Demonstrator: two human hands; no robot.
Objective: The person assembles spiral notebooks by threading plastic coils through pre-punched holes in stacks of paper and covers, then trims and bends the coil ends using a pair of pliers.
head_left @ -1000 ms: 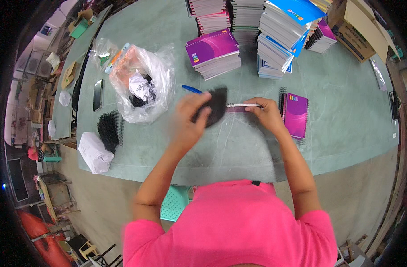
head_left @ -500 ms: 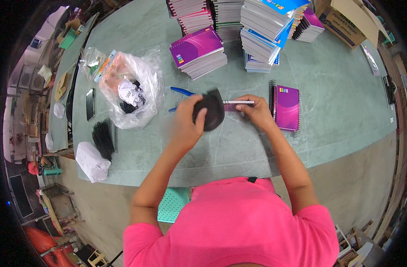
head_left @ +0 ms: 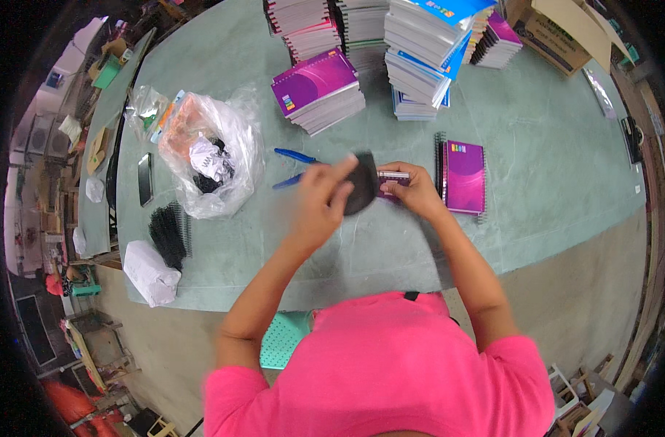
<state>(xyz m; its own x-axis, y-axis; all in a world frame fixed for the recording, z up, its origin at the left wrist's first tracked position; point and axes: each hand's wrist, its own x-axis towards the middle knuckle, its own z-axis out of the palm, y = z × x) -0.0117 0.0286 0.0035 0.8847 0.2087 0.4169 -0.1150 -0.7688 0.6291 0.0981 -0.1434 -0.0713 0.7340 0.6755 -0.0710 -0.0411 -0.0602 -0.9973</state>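
My left hand (head_left: 323,195) grips a black spiral binding coil (head_left: 361,188) just above the green table (head_left: 551,167). My right hand (head_left: 416,191) holds a small purple notebook (head_left: 392,177) by its edge, against the coil. Both hands meet at the middle of the table. A second purple spiral notebook (head_left: 465,176) lies flat just right of my right hand. Two blue pens (head_left: 294,156) lie just left of my left hand.
A clear plastic bag (head_left: 214,162) with black coils sits at the left, a bundle of black coils (head_left: 169,233) and a white packet (head_left: 149,271) near the front edge. Stacks of notebooks (head_left: 319,90) (head_left: 425,65) stand at the back. A phone (head_left: 144,179) lies far left, a cardboard box (head_left: 558,35) at back right.
Both hands stay together at the table's middle, working the black coil against the small notebook; the left hand has shifted slightly on the coil. The view has tilted a little.
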